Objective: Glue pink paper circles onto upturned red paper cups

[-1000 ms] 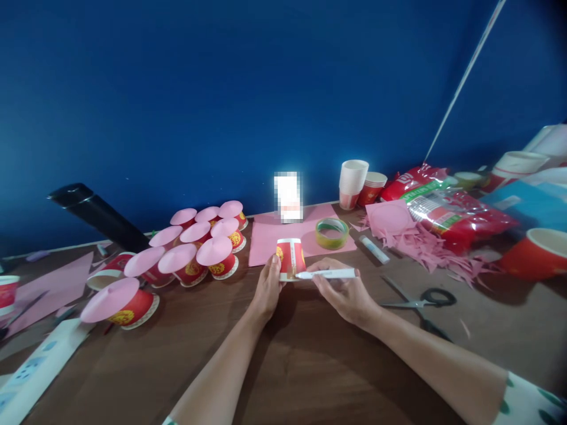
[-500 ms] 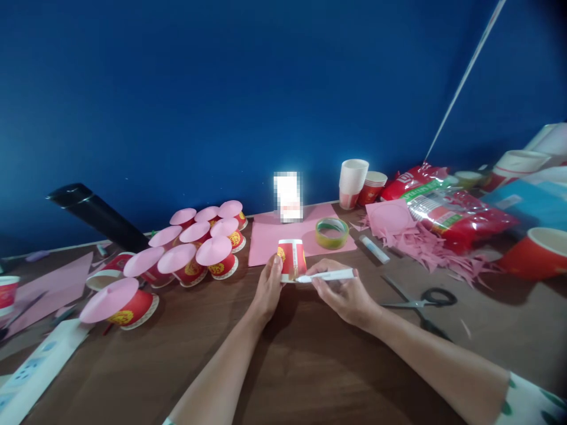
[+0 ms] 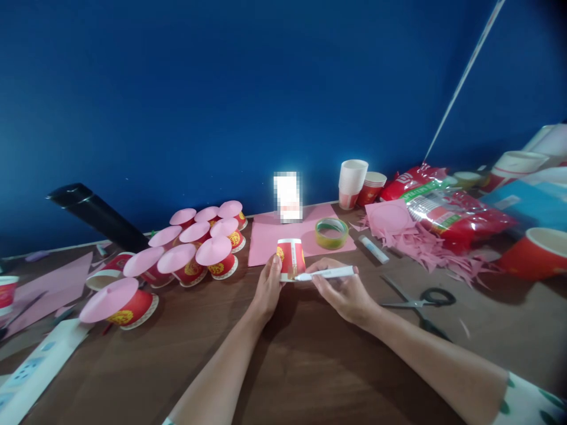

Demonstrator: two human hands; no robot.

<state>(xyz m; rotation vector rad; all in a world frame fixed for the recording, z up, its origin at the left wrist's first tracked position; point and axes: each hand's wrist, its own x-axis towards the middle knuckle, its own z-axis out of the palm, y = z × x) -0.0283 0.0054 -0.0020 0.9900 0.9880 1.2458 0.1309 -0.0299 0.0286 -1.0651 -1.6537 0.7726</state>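
Observation:
My left hand (image 3: 268, 282) grips the left side of a red paper cup (image 3: 299, 251) with yellow emblems and a pale strip down its side. The cup is upside down, its white rim lowest. In my right hand (image 3: 343, 292) is a white marker pen (image 3: 330, 273), pointing left. Its tip reaches the lower part of the cup's side, by the pale strip; whether it touches is too small to tell. Behind the cup lies a pink paper sheet (image 3: 266, 236) with a roll of tape (image 3: 332, 233) on it.
To the left stand several upturned red cups topped with pink paper cones (image 3: 144, 261), near a black cylinder (image 3: 100, 215). On the right are scissors (image 3: 416, 303), a glue stick (image 3: 373, 249), pink paper scraps (image 3: 425, 245), a red plastic bag (image 3: 460, 215) and stacked cups (image 3: 353, 180).
The cup has turned or shifted very slightly to the left in my left hand. The marker stays at the cup's lower side, and both arms are nearly still.

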